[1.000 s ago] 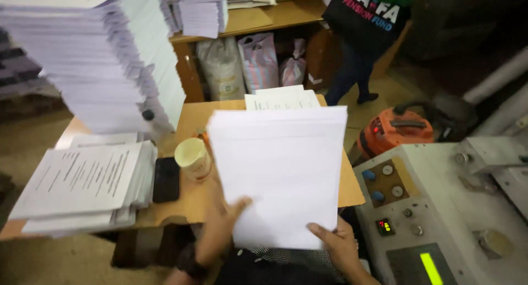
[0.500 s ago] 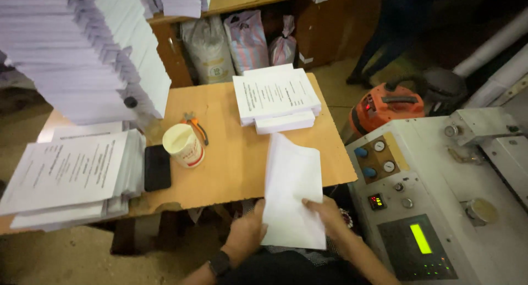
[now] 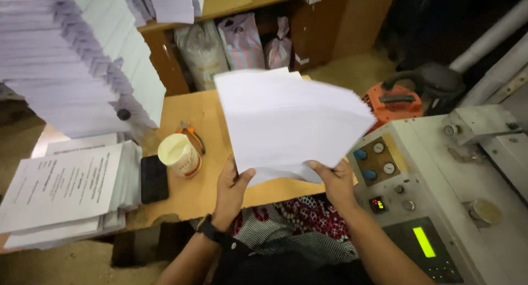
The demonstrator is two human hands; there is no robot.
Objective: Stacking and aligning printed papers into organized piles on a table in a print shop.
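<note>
Left hand: closed on the lower left corner of a white paper sheaf.
Right hand: gripping its lower right edge.
Surface: wooden, beneath the sheaf.
Cup: left of the hands.

1. The sheaf of white sheets, edge-on and narrow half a second ago, now fans broad and flat above my table.
2. My left hand and right hand have spread apart along its near edge.

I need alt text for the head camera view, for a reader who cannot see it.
Two hands, left hand and right hand, hold a fanned sheaf of white paper above a wooden table. On the table stand a cup, a black phone and printed paper stacks; a machine control panel sits at right.
</note>
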